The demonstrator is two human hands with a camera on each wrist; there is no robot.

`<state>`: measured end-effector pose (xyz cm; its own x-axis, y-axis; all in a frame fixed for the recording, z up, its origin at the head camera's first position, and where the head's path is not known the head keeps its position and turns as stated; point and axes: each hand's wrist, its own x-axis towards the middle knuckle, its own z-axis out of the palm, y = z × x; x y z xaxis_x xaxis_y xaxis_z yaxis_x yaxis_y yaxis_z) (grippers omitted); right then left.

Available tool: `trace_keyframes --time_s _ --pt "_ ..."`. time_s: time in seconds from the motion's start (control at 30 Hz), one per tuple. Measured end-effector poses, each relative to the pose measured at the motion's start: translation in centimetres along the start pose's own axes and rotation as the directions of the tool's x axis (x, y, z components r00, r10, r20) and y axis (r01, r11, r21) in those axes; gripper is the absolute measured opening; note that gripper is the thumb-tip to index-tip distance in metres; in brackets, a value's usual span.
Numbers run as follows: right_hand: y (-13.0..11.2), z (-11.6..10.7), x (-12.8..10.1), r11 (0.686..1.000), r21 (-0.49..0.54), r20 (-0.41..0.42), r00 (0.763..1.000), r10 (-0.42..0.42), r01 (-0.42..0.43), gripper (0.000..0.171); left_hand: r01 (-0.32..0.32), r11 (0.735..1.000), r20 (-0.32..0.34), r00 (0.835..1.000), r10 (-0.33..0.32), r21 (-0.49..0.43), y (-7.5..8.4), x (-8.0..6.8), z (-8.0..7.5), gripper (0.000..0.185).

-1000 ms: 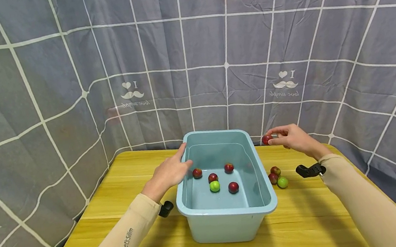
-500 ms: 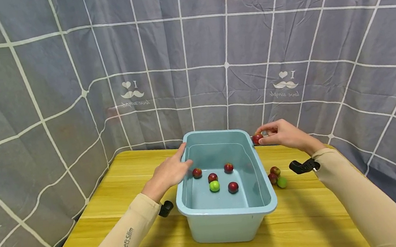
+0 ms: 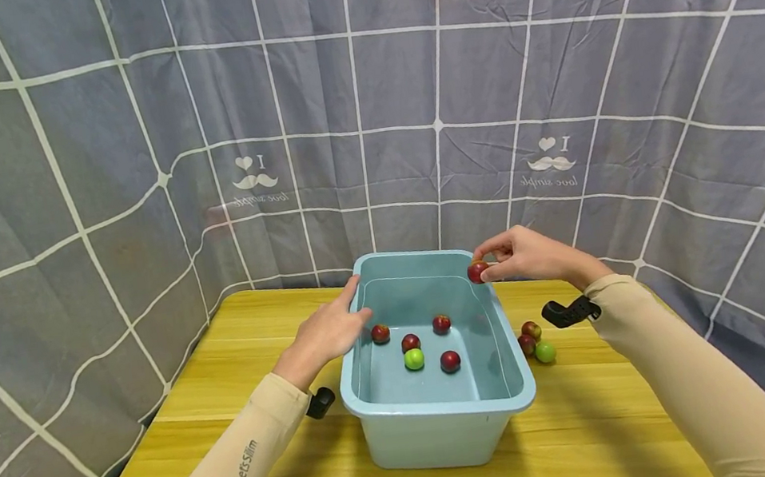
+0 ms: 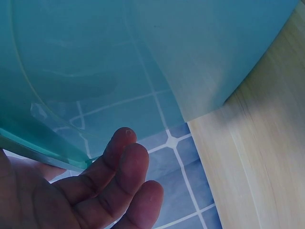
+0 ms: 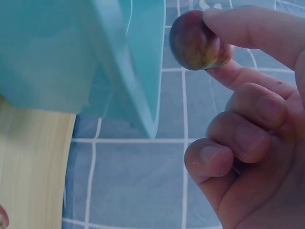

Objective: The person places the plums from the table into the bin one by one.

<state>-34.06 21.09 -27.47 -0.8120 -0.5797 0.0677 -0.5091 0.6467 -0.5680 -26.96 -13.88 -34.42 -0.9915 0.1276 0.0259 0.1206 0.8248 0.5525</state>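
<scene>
A light blue plastic tub (image 3: 442, 412) stands on the wooden table (image 3: 295, 459). In it lie several small red fruits (image 3: 450, 361) and one green fruit (image 3: 414, 359). My right hand (image 3: 486, 265) pinches a red fruit (image 3: 477, 271) between thumb and forefinger, just above the tub's far right corner. The right wrist view shows that fruit (image 5: 198, 40) next to the tub's rim (image 5: 138, 95). My left hand (image 3: 355, 306) rests on the tub's left rim. Its fingers (image 4: 114, 181) lie loosely extended beside the tub wall (image 4: 143, 57).
Two red fruits (image 3: 531, 329) and a green one (image 3: 546, 351) lie on the table right of the tub. A grey curtain with white grid lines (image 3: 366, 112) hangs close behind and around the table. The table's far edge runs just behind the tub.
My right hand has carried the red fruit leftward, from beside the tub's far right corner to just over its rim. The left hand has stayed put.
</scene>
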Motion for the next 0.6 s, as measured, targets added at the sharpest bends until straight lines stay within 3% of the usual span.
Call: trace_keyframes --time_s 0.17,0.6 --pt "-1.2 0.4 0.9 0.999 -0.026 0.059 0.998 -0.031 0.033 0.021 0.002 1.000 0.002 1.000 -0.002 -0.001 0.0 0.0 0.0 0.073" --pt "-3.4 1.2 2.8 0.997 -0.079 0.169 0.986 -0.009 0.023 0.023 -0.001 1.000 0.002 1.000 0.001 -0.005 0.1 0.0 -0.1 0.073"
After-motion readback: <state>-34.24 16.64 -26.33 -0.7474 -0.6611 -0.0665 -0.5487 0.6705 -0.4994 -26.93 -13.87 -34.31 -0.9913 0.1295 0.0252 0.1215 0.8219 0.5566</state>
